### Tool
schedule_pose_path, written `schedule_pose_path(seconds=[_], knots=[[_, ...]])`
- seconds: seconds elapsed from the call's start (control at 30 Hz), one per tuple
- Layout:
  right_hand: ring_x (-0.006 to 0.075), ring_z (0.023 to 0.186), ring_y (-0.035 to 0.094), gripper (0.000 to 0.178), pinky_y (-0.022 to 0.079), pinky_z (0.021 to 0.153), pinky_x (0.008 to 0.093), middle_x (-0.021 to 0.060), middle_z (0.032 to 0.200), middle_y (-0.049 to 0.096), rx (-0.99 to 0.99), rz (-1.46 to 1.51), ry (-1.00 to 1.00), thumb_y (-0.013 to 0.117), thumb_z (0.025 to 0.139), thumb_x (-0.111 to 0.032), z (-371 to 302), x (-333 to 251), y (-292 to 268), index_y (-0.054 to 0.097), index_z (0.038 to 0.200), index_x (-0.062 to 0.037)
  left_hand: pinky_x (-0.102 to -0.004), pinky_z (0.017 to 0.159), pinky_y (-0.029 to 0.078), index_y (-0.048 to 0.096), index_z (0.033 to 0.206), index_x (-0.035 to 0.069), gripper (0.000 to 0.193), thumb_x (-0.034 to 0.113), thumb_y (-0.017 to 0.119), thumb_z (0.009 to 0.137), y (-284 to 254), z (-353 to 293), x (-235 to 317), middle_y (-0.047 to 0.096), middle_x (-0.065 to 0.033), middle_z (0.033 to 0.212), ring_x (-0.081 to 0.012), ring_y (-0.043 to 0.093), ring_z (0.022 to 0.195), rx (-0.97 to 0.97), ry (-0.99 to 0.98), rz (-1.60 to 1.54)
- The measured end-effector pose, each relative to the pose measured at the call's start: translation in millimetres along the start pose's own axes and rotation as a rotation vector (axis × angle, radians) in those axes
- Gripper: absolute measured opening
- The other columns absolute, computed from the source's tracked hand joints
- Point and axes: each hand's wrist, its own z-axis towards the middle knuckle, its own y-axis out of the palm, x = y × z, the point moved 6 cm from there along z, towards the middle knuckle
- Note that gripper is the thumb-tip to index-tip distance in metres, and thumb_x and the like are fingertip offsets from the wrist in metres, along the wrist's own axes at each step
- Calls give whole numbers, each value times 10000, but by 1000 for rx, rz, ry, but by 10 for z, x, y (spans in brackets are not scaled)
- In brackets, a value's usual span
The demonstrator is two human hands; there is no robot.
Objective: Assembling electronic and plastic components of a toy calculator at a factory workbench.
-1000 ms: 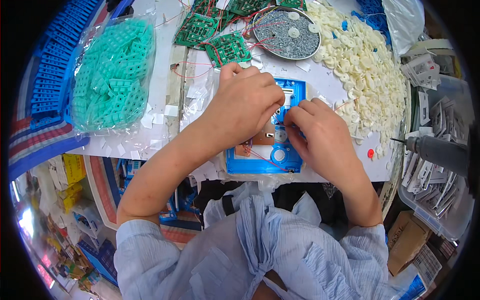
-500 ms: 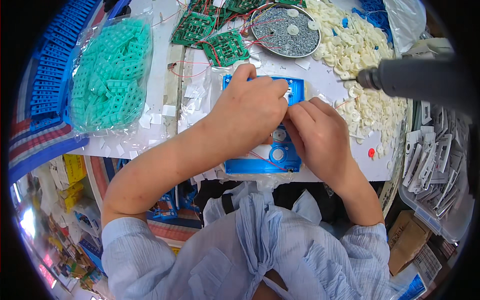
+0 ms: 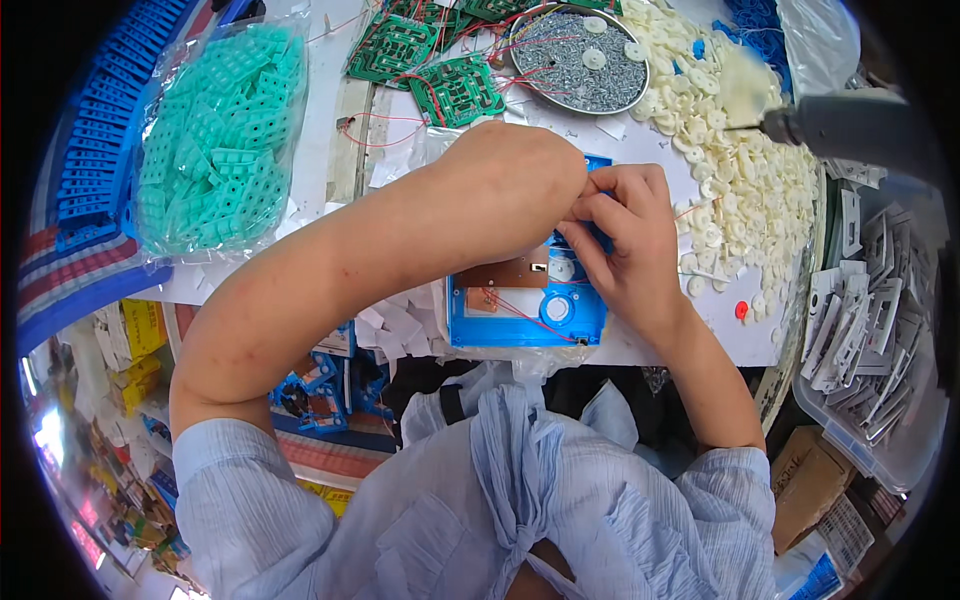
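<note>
A blue plastic casing (image 3: 478,331) lies on the table in front of me, its near half visible. A brown circuit board (image 3: 507,274) with a small switch and red wires sits inside, next to a white disc (image 3: 561,266). My left hand (image 3: 535,165) bends over the casing's far part, back of the hand up; its fingers are hidden. My right hand (image 3: 632,235) is at the casing's right side, thumb and fingers pinched close to the left hand. What they pinch is too small to make out.
Green circuit boards (image 3: 455,90) and a round dish of screws (image 3: 590,75) stand beyond. Cream plastic wheels (image 3: 745,200) are heaped at right, below a dark power screwdriver (image 3: 840,125). A bag of turquoise parts (image 3: 220,140) lies left; a clear bin (image 3: 870,430) holds grey-white plates at right.
My left hand has shifted right and its wrist has bent, hiding its fingers. The brown board now shows more. My right hand stays close by, its fingers pinched.
</note>
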Motion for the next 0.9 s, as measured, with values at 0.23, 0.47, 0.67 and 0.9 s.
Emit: schedule_pose_path(seconds=[0.23, 0.47, 0.67, 0.9], knots=[[297, 922, 547, 126, 491, 772, 394, 62, 961, 634, -95, -14, 44, 768, 729, -69, 63, 8, 4, 684, 821, -47, -488, 696, 536, 696, 740, -8, 201, 164, 644, 830, -37, 35, -10, 666, -223, 771, -394, 677, 767, 8, -35, -32], [281, 954, 570, 136, 479, 744, 400, 62, 992, 650, -235, -191, -132, 738, 741, -79, 22, -230, -110, 747, 873, -47, -469, 676, 565, 734, 778, 21, 128, 138, 685, 775, -36, 194, 0, 695, -208, 801, -375, 697, 768, -112, -74, 37], [273, 971, 583, 280, 475, 762, 393, 81, 1040, 635, -358, -442, -185, 706, 750, -79, -62, -407, -37, 728, 1022, -17, -442, 652, 587, 750, 817, 27, 118, 96, 704, 732, -49, 372, 187, 724, -185, 841, -343, 727, 800, -268, -29, 208], [257, 932, 581, 315, 480, 756, 377, 88, 1026, 615, -201, -202, -182, 738, 745, -99, -115, -260, -120, 712, 1049, -25, -458, 692, 545, 723, 817, 43, 87, 81, 694, 745, -65, 261, -37, 699, -170, 801, -358, 699, 794, -213, 100, 106]])
